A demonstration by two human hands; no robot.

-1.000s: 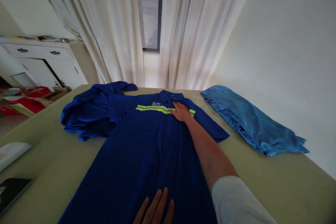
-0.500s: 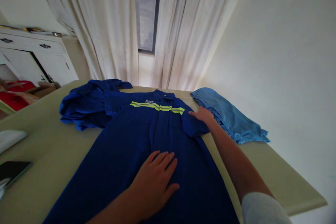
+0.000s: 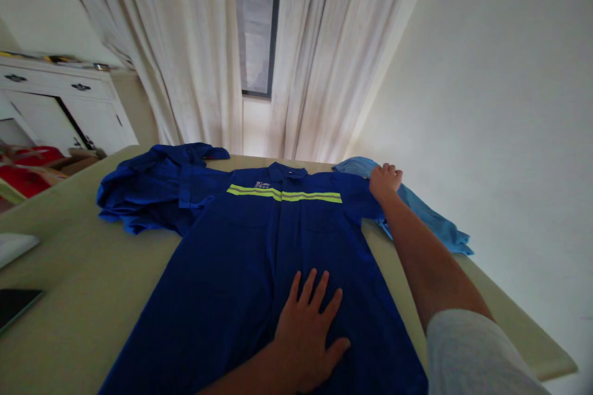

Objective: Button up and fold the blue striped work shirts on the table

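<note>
A dark blue work coverall [image 3: 231,271] lies front up on the table, its collar at the far side and a yellow-green reflective strip across the chest. Its lower end runs out of view. My left hand [image 3: 308,333] rests flat on the front, fingers spread. At the far right, my right hand [image 3: 386,180] is closed on the end of the short sleeve [image 3: 359,191], drawing it out sideways over a light blue folded cloth [image 3: 428,219]. The fingertips on the sleeve are partly hidden.
A heap of blue clothing [image 3: 139,188] touches the other sleeve at the left. On the table's [image 3: 92,278] left side are a phone [image 3: 16,305] and a white object [image 3: 16,247]. Curtains [image 3: 185,43] hang behind; a wall [image 3: 509,105] stands at the right.
My right hand has moved outward to the right and closed on the sleeve, which now stretches straighter. The chest strip has flattened out. My left hand has shifted right, fingers wider apart.
</note>
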